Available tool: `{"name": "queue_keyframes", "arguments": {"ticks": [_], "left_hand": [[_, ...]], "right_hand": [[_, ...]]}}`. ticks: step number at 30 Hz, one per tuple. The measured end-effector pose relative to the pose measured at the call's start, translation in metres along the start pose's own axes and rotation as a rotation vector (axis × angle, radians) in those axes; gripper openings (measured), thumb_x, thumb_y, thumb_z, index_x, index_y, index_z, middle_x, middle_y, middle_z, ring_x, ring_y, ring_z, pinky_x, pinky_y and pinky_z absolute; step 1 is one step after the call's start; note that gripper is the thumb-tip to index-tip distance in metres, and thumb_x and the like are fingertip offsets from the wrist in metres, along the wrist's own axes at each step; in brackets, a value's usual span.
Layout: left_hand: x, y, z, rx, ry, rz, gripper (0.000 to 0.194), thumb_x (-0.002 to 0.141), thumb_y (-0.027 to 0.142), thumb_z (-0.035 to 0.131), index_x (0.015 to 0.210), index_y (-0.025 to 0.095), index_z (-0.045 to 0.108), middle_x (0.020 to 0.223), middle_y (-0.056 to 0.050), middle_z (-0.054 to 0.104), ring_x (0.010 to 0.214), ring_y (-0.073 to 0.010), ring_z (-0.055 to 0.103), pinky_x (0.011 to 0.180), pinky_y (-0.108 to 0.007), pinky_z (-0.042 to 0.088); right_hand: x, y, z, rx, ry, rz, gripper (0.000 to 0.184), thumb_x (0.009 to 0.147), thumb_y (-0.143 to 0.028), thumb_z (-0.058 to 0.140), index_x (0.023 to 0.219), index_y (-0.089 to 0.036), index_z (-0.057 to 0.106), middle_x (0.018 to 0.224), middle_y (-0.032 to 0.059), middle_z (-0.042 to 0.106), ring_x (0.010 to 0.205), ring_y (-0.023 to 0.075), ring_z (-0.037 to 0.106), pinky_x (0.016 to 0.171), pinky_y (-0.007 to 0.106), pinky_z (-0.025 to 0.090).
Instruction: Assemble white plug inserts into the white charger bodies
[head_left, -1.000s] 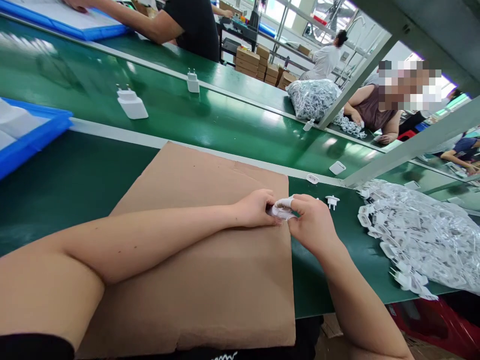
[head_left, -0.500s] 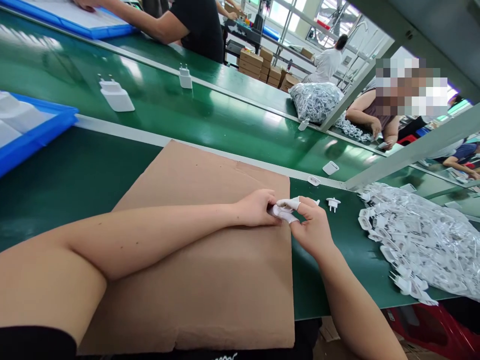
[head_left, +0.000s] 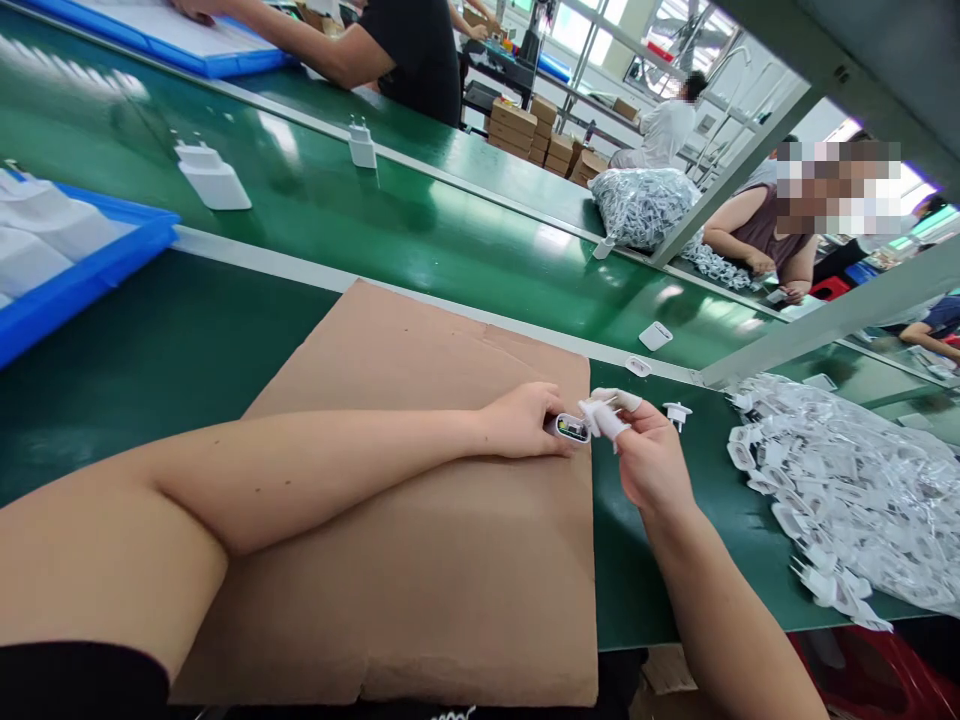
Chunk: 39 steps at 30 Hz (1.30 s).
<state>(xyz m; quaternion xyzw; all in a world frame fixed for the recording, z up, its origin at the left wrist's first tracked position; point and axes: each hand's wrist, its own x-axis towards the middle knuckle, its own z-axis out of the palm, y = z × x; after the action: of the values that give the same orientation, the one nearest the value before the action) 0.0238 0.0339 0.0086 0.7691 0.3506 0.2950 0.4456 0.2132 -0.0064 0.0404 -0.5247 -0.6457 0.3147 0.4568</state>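
Holding two small white plastic pieces just apart, the person works over a sheet of brown cardboard [head_left: 420, 520] laid on the green table [head_left: 187, 350]. The left hand [head_left: 525, 420] has its fingers closed round a rounded charger shell [head_left: 568, 429], whose open end faces right and shows a dark inside with small bright parts. The right hand [head_left: 649, 460], with white rubber covers on the fingers [head_left: 626, 400], pinches a plug cap [head_left: 596, 415] with thin prongs, held right at the shell's mouth but not pressed in. By my reckoning the two halves are lined up and the joining is not yet done. A large heap of the same pronged caps in crinkly clear film [head_left: 847, 490] lies to the right, so much looks left. One loose cap [head_left: 677, 412] stands nearby. Finished smooth, blocky chargers [head_left: 210, 178] sit on the glossy green belt beyond, and a blue tray [head_left: 90, 275] holds white pieces at left.
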Motion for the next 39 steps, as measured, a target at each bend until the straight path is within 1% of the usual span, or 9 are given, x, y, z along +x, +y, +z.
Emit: {"name": "queue_keyframes", "arguments": {"ticks": [1,3,7,11,17,20,27,32,39], "left_hand": [[0.000,0.000,0.000,0.008,0.003,-0.008,0.023,0.071,0.035,0.086,0.074,0.017,0.073,0.084,-0.001,0.056,0.075,-0.0173,0.056,0.067,-0.030,0.043],[0.000,0.001,-0.001,0.015,-0.001,-0.017,0.024,0.071,0.036,0.087,0.075,0.017,0.073,0.084,-0.001,0.055,0.074,-0.0166,0.054,0.066,-0.030,0.043],[-0.001,0.001,-0.001,0.000,-0.016,0.006,0.020,0.075,0.033,0.083,0.071,0.017,0.071,0.081,0.000,0.051,0.073,-0.0157,0.053,0.065,-0.029,0.041],[-0.001,0.000,-0.001,-0.020,-0.018,0.009,0.021,0.076,0.032,0.081,0.068,0.016,0.069,0.081,0.000,0.051,0.074,-0.0158,0.054,0.065,-0.029,0.040],[0.000,0.000,0.000,-0.028,-0.013,0.014,0.018,0.076,0.032,0.081,0.071,0.017,0.072,0.080,0.001,0.050,0.074,-0.0159,0.055,0.066,-0.029,0.041],[0.001,0.000,-0.001,-0.020,-0.009,0.022,0.018,0.075,0.031,0.082,0.070,0.017,0.071,0.078,0.001,0.050,0.074,-0.0161,0.054,0.066,-0.029,0.041],[0.001,0.002,-0.002,-0.015,-0.010,0.024,0.022,0.074,0.029,0.081,0.064,0.017,0.066,0.077,0.001,0.050,0.071,-0.0151,0.053,0.064,-0.028,0.040],[0.003,-0.002,0.000,-0.015,-0.007,-0.002,0.023,0.072,0.031,0.082,0.063,0.017,0.066,0.076,0.001,0.049,0.070,-0.0161,0.054,0.064,-0.029,0.040],[0.000,-0.003,0.004,-0.030,0.020,0.000,0.022,0.072,0.037,0.083,0.071,0.018,0.072,0.078,0.000,0.052,0.072,-0.0167,0.057,0.066,-0.029,0.044]], "right_hand": [[0.002,0.000,-0.001,0.056,0.024,0.033,0.022,0.084,-0.037,0.075,0.102,-0.025,0.078,0.089,0.0038,0.074,0.078,0.0208,0.068,0.079,0.041,0.057],[0.002,-0.003,-0.003,0.029,0.041,-0.001,0.020,0.083,-0.034,0.078,0.100,-0.025,0.078,0.092,0.0031,0.074,0.083,0.0202,0.068,0.083,0.040,0.056],[-0.005,-0.011,-0.003,-0.263,-0.055,-0.227,0.012,0.089,-0.026,0.070,0.097,-0.027,0.079,0.091,0.0032,0.074,0.087,0.0206,0.067,0.084,0.039,0.054],[-0.008,-0.010,-0.003,-0.422,-0.123,-0.328,0.019,0.092,-0.023,0.063,0.100,-0.028,0.079,0.089,0.0048,0.072,0.088,0.0230,0.067,0.082,0.040,0.054],[-0.007,-0.003,-0.003,-0.540,-0.053,-0.431,0.023,0.090,-0.022,0.063,0.104,-0.031,0.078,0.088,0.0035,0.073,0.088,0.0249,0.068,0.104,0.052,0.051],[-0.008,-0.001,-0.002,-0.557,-0.021,-0.462,0.024,0.088,-0.021,0.062,0.105,-0.031,0.077,0.089,0.0030,0.074,0.085,0.0240,0.068,0.108,0.054,0.049],[-0.005,0.001,-0.003,-0.658,-0.074,-0.525,0.025,0.080,-0.013,0.060,0.092,-0.029,0.075,0.079,0.0002,0.069,0.076,0.0207,0.064,0.113,0.052,0.043],[-0.003,-0.002,-0.003,-0.742,-0.110,-0.502,0.036,0.070,-0.010,0.059,0.094,-0.031,0.076,0.079,-0.0009,0.068,0.078,0.0211,0.065,0.116,0.051,0.037],[0.001,0.011,0.002,-0.550,-0.086,-0.442,0.031,0.077,-0.016,0.061,0.099,-0.030,0.078,0.076,-0.0012,0.065,0.076,0.0198,0.064,0.115,0.049,0.043]]}}
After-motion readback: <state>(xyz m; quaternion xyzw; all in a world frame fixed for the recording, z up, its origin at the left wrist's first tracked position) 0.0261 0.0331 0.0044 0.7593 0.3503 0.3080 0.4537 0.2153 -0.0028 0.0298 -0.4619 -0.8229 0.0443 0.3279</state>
